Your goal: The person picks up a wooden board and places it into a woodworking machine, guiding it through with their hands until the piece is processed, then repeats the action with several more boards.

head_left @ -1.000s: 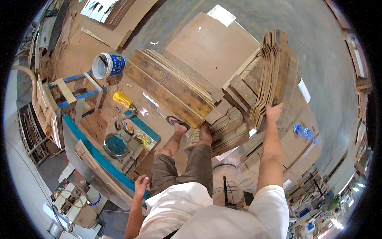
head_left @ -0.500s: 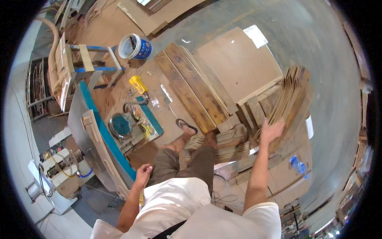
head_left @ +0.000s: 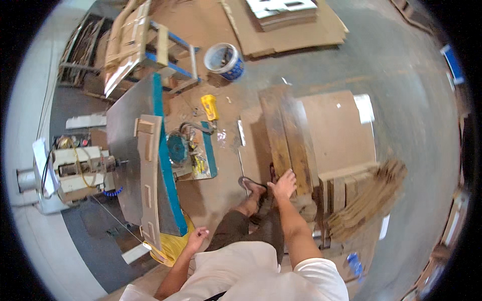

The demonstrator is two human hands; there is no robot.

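Observation:
My right hand (head_left: 283, 185) is over the near end of two long brown wooden boards (head_left: 284, 135), thumb and fingers apart. Whether it touches them I cannot tell. Nothing shows in that hand. By my left thigh, my left hand (head_left: 198, 240) hangs with its fingers curled in and no object visible in it. To the right of the boards lies a slanting pile of wavy-edged wooden slats (head_left: 369, 200). Shorter wood pieces (head_left: 339, 193) sit between that pile and the boards.
At my left is a machine table (head_left: 131, 155) with a teal edge and a pale wooden piece (head_left: 148, 185) along it. A yellow tool (head_left: 209, 107), a white-and-blue bucket (head_left: 232, 69) and flat cardboard (head_left: 336, 130) lie ahead. A blue plastic bottle (head_left: 354, 264) is at lower right.
My right hand has moved left from the wavy-edged slats to the near end of the long boards. My left hand stays curled. The view has turned, so the surroundings sit differently.

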